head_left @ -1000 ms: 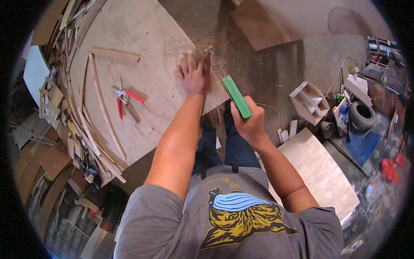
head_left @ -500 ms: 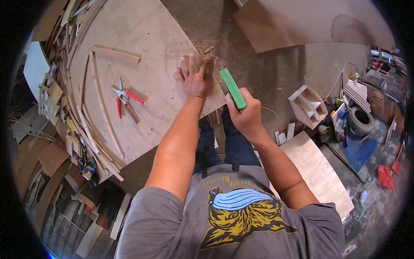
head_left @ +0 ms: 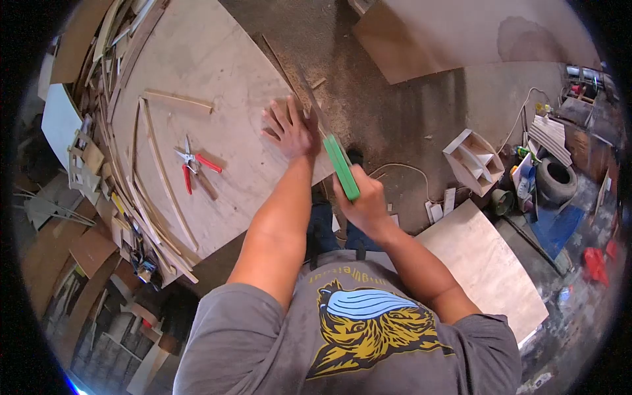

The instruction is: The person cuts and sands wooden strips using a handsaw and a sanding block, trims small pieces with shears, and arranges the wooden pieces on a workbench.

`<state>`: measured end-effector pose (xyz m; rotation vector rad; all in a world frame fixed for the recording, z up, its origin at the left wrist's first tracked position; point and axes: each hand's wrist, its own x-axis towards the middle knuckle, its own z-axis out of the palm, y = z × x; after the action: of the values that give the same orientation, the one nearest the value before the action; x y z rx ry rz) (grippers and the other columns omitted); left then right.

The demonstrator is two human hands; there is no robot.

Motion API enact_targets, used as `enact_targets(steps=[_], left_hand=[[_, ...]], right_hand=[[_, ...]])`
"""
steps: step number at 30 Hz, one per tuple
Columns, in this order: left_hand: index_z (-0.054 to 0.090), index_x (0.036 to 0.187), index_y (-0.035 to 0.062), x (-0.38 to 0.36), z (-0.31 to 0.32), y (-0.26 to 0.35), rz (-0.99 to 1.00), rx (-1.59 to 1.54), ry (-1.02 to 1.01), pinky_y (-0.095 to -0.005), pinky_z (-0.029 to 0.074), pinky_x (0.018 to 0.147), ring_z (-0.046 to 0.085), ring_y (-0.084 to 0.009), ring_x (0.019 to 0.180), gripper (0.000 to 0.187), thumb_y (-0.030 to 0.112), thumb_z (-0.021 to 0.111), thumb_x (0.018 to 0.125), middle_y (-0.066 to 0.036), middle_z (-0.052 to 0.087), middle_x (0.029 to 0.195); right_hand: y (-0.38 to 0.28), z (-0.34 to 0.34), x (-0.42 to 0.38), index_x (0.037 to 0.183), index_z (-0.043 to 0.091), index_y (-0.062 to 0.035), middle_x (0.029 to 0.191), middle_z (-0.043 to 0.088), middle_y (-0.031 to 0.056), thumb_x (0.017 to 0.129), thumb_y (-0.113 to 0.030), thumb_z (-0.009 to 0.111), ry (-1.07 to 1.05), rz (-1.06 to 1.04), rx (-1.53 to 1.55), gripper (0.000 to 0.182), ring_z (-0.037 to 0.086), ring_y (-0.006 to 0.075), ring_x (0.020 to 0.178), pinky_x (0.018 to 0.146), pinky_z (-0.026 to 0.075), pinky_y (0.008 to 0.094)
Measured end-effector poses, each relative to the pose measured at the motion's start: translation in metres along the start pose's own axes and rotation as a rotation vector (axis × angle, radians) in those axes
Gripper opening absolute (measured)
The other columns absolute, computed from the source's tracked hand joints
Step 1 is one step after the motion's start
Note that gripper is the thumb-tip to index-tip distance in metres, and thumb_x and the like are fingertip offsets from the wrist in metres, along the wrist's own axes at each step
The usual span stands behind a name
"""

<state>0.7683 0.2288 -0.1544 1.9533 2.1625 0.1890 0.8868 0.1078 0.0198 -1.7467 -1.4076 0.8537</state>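
Note:
My left hand lies flat with fingers spread on the right edge of a large wooden board. In my right hand, the fingers wrap round the green handle of a saw. The saw's thin blade extends up and left along the board's edge, close to my left fingers. A thin dark strip runs beside that edge. Red-handled snips rest on the board, left of my left forearm. Thin wooden strips lie further left.
Stacked wood scraps line the board's left side. Another sheet is at the top right, and a pale panel lies low on the right. A wooden box, a cable and a tire are on the right.
The green-handled saw has moved down and slightly left with my right hand, and its blade now shows along the board's edge. My left hand stays flat on the board. The view has shifted slightly.

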Motion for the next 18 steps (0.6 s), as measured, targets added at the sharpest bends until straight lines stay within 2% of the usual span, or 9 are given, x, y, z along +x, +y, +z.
enact_targets(steps=[1, 8, 12, 16, 18], left_hand=[[0.028, 0.163, 0.0307, 0.0, -0.001, 0.002, -0.003, 0.021, -0.004, -0.0725, 0.005, 0.119, 0.005, -0.0438, 0.157, 0.071, 0.059, 0.048, 0.1, -0.013, 0.012, 0.172], [0.028, 0.163, 0.0299, -0.002, 0.006, -0.001, 0.013, 0.065, 0.012, -0.0722, 0.004, 0.119, 0.004, -0.0451, 0.157, 0.07, 0.058, 0.046, 0.101, -0.014, 0.011, 0.172], [0.028, 0.163, 0.0286, 0.004, 0.005, 0.006, -0.016, 0.048, -0.016, -0.0724, 0.003, 0.119, 0.003, -0.0449, 0.157, 0.069, 0.058, 0.045, 0.102, -0.015, 0.012, 0.172], [0.028, 0.163, 0.0273, -0.002, 0.003, 0.002, -0.015, 0.048, -0.032, -0.0718, 0.002, 0.119, 0.002, -0.0441, 0.157, 0.072, 0.06, 0.045, 0.101, -0.014, 0.012, 0.172], [0.027, 0.163, 0.0269, -0.001, 0.004, 0.0, -0.005, 0.051, -0.026, -0.0715, 0.001, 0.119, 0.002, -0.0437, 0.157, 0.073, 0.061, 0.044, 0.101, -0.014, 0.012, 0.172]], right_hand=[[-0.002, -0.007, -0.009, 0.095, 0.058, -0.0025, 0.077, 0.064, 0.0212, 0.089, -0.011, 0.073, -0.003, -0.043, -0.015, 0.017, 0.068, 0.0408, 0.07, 0.059, 0.055, 0.0447], [0.015, -0.001, 0.031, 0.092, 0.058, -0.0012, 0.077, 0.064, 0.0219, 0.09, -0.011, 0.072, 0.006, 0.043, 0.02, 0.017, 0.068, 0.0426, 0.071, 0.061, 0.055, 0.0462], [0.007, -0.025, 0.002, 0.091, 0.057, -0.0005, 0.074, 0.061, 0.0227, 0.091, -0.014, 0.071, 0.042, 0.055, 0.101, 0.019, 0.065, 0.0467, 0.072, 0.059, 0.052, 0.0478], [0.024, 0.003, 0.045, 0.091, 0.06, -0.0015, 0.071, 0.062, 0.0207, 0.091, -0.011, 0.072, 0.012, 0.019, 0.003, 0.015, 0.069, 0.0406, 0.07, 0.058, 0.055, 0.0442], [0.017, -0.003, 0.027, 0.088, 0.058, -0.0014, 0.073, 0.062, 0.0241, 0.091, -0.013, 0.071, 0.033, 0.021, 0.05, 0.017, 0.067, 0.0435, 0.071, 0.057, 0.053, 0.0461]])
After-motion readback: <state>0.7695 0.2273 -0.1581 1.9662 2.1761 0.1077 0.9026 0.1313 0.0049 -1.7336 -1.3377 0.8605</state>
